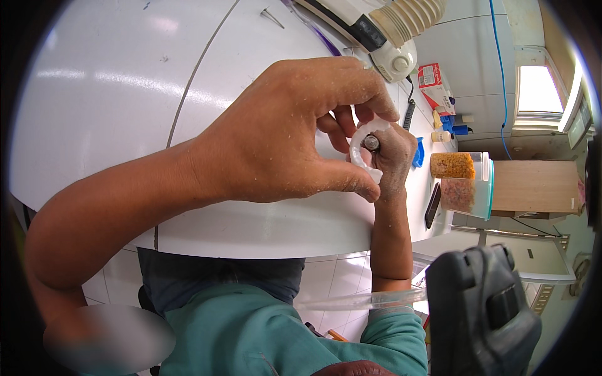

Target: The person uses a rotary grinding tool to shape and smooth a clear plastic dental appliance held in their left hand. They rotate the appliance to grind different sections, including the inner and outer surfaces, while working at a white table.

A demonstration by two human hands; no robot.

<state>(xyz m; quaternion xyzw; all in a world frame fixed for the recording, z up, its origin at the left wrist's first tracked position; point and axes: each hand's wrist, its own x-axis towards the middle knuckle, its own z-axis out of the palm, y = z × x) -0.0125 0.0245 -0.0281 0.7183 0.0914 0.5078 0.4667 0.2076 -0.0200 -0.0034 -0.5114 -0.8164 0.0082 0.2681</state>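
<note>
L hand (276, 133) – fingers curved, pinching white C-shaped pc (355, 150); R hand (399, 153) – fingers closed round grey tool (371, 143).

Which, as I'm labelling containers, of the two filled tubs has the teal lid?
The pinkish-filled tub, nearer the picture's lower edge; the orange-filled tub has a whitish lid instead.

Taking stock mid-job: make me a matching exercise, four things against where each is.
1. White curved piece
2. Grey round tip
3. Nail-shaped metal piece
4. Jar of orange bits

A. On the white table, near the picture's top
B. Beside the teal-lidded tub
C. In the left hand
D. Seen within the white piece's curve

Pairs: 1-C; 2-D; 3-A; 4-B
</note>
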